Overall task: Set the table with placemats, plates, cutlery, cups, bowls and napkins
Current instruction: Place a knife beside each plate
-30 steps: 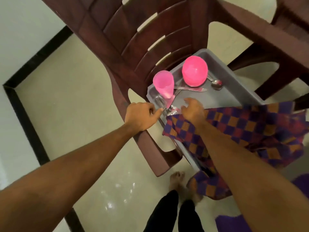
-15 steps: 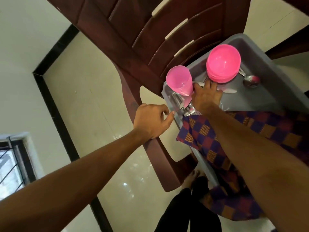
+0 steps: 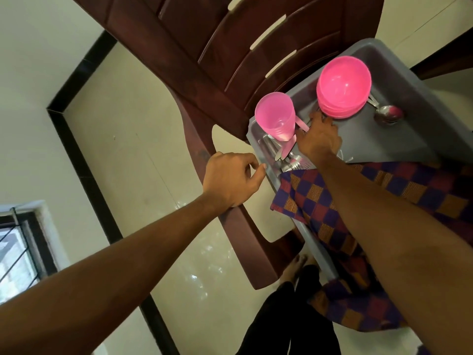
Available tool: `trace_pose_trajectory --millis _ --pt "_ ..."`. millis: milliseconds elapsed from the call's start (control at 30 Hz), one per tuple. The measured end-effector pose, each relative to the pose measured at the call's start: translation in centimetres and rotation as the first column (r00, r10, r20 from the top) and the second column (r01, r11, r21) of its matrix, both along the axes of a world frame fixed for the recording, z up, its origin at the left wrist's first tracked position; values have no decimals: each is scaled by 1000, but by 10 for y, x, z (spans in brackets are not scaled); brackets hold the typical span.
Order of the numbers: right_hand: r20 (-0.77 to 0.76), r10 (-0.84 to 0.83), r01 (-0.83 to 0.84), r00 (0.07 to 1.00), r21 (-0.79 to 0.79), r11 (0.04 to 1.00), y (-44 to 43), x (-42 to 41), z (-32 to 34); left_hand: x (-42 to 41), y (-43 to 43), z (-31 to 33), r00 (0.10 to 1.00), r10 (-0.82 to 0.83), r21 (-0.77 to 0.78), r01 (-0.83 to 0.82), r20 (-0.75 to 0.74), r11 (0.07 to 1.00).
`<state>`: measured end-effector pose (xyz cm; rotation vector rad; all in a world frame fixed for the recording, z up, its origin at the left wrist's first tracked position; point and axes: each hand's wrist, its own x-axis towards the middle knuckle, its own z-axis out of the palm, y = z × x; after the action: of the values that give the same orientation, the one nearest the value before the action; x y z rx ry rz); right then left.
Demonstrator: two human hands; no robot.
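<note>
A grey tray sits on the seat of a brown plastic chair. In it stand stacked pink cups and stacked pink bowls, with a steel spoon beside the bowls. Steel cutlery, some with pink handles, lies in the near corner. My right hand lies palm down in the tray between cups and bowls, fingers spread over cutlery; what is under it is hidden. My left hand rests on the chair's arm, loosely curled, one fingertip at the tray's rim.
A purple and orange checkered cloth drapes over the tray's near side and hangs below my right arm. The chair's backrest rises behind the tray. Glossy cream floor with a black border lies to the left. My legs and feet are below.
My right hand has slid further into the tray, from the checkered cloth's edge to between the cups and bowls. My left hand has stayed at the tray's corner. The view has moved closer.
</note>
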<state>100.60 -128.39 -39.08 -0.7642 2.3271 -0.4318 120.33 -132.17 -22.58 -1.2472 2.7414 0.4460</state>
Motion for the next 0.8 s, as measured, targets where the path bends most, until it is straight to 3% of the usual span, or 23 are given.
trace_pose_trajectory --millis 367,533,800 --pt "-108 -143 140 984 -41 989 -13 14 -4 3 -1 -4 999 8 3 -8 -41 1000" --pt "-71 -218 221 973 32 975 -3 20 3 2 -1 -2 999 7 4 -7 -38 1000" --pt "-48 -20 16 999 -66 998 14 14 0 3 -3 -1 999 10 10 -10 -39 1000"
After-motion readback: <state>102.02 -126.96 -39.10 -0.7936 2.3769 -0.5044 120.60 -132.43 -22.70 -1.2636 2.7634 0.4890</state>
